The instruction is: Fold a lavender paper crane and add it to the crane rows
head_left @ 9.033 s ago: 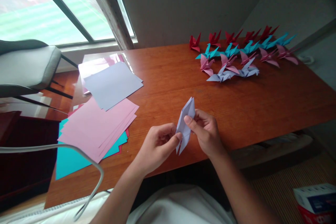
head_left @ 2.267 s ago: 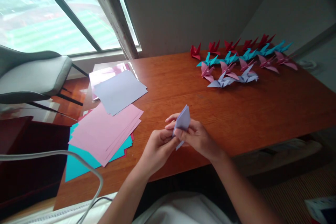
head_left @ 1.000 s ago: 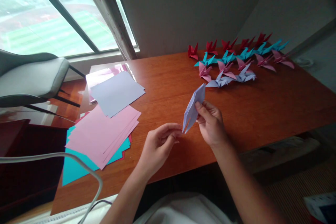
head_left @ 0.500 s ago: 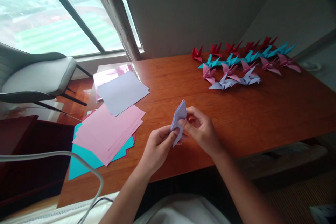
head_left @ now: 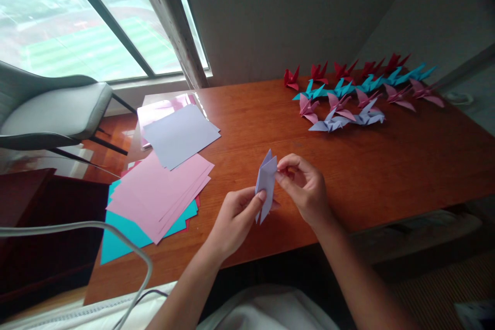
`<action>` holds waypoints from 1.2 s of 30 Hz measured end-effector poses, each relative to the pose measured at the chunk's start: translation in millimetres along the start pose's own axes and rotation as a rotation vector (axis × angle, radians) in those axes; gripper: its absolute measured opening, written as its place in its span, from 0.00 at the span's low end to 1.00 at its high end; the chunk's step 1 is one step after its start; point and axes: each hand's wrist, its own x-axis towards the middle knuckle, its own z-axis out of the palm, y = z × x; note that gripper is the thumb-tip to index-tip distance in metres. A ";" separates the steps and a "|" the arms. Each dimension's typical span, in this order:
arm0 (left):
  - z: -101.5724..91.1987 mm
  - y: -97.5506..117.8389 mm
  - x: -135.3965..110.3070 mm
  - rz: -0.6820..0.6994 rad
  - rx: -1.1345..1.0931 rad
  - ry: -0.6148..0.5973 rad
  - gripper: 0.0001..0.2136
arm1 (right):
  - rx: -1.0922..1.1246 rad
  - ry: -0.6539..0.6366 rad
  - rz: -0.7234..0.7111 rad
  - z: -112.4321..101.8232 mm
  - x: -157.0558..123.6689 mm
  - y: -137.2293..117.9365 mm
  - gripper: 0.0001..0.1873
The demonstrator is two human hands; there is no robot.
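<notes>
A folded lavender sheet of paper (head_left: 266, 180) stands upright in front of me, above the table's near side, with its layers parted at the top. My left hand (head_left: 240, 216) is closed on its lower left part, thumb flat on the front face and fingers behind. At the upper right edge my right hand (head_left: 303, 185) pinches the paper between thumb and forefinger. Behind, lavender paper cranes (head_left: 334, 122) stand on the wooden table (head_left: 247, 129).
Rows of pink cranes (head_left: 340, 105), blue cranes (head_left: 342, 88) and red cranes (head_left: 319, 73) stand at the back right. Left lie lavender sheets (head_left: 181, 136), pink sheets (head_left: 158, 191) and blue sheets (head_left: 124, 237). A grey cable (head_left: 116, 234) arcs at the lower left; a chair (head_left: 58, 108) stands beyond.
My right hand has shifted slightly right, from the paper's middle to its upper right edge. The folded paper has turned to show more of its front, and its layers have spread.
</notes>
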 end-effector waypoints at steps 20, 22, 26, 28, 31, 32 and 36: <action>-2.9 0.1 -1.9 -0.020 -0.024 -0.036 0.21 | -0.021 -0.065 -0.021 -2.0 1.9 7.7 0.02; -3.1 0.4 -1.8 -0.010 -0.044 -0.040 0.21 | -0.027 -0.060 -0.033 -1.8 2.1 6.6 0.02; -3.1 -1.0 -1.1 0.007 -0.058 -0.037 0.21 | -0.022 -0.072 -0.035 -1.4 1.8 5.9 0.03; -3.0 -2.3 -0.7 0.009 -0.056 -0.023 0.21 | -0.014 -0.088 -0.033 -1.2 1.3 7.3 0.05; -3.1 -3.9 -0.1 0.005 -0.066 -0.004 0.21 | -0.022 -0.103 -0.043 -1.1 0.7 9.9 0.06; -3.1 -4.1 0.2 0.003 -0.075 -0.005 0.21 | -0.030 -0.105 -0.046 -1.1 0.6 10.5 0.06; -3.7 -3.6 1.4 -0.006 -0.126 -0.019 0.21 | -0.046 -0.098 -0.057 -0.7 0.9 10.4 0.06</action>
